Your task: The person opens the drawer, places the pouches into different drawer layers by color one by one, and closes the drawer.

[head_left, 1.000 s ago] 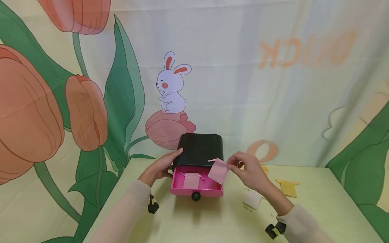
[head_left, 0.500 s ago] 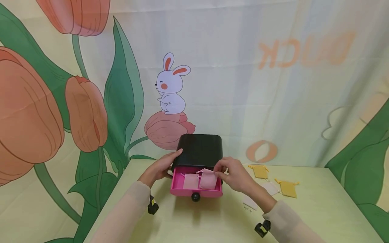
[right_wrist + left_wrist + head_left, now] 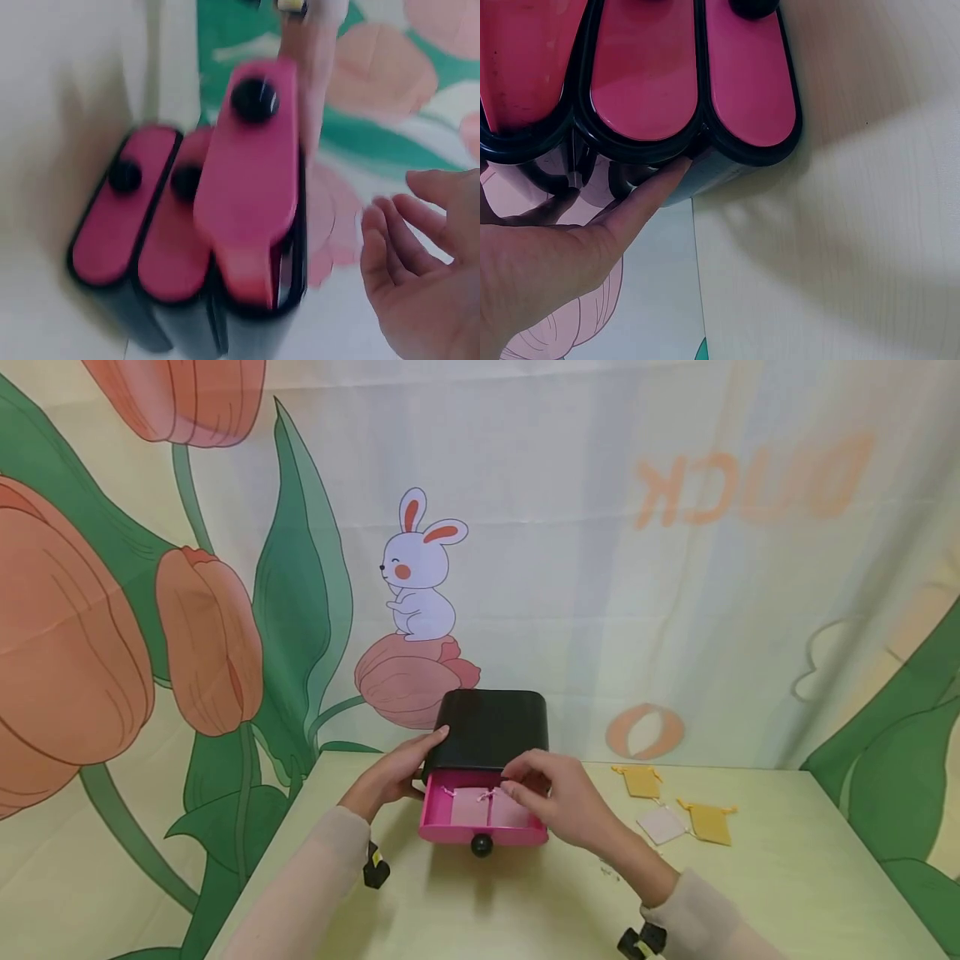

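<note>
A black cabinet (image 3: 491, 727) with pink drawers stands on the table, its top drawer (image 3: 483, 835) pulled out. Inside the drawer, two pale pink drawstring pouches lie side by side, a left pouch (image 3: 469, 807) and a right pouch (image 3: 510, 811). My left hand (image 3: 393, 777) presses against the cabinet's left side; the left wrist view shows its extended fingers (image 3: 649, 199) touching the side. Over the drawer's right part is my right hand (image 3: 558, 797), partly covering the right pouch. In the right wrist view, the right hand's loosely bent fingers (image 3: 401, 232) hold nothing.
To the right on the table lie a yellow pouch (image 3: 642, 782), a second yellow pouch (image 3: 710, 823) and a white pouch (image 3: 663, 824). Small drawstring ends (image 3: 609, 870) show beside my right forearm. A printed curtain (image 3: 555, 568) hangs behind the table.
My right hand has moved left with a pink pouch, laid it in the drawer beside the other pouch, and let it go. The left hand has stayed at the cabinet's side.
</note>
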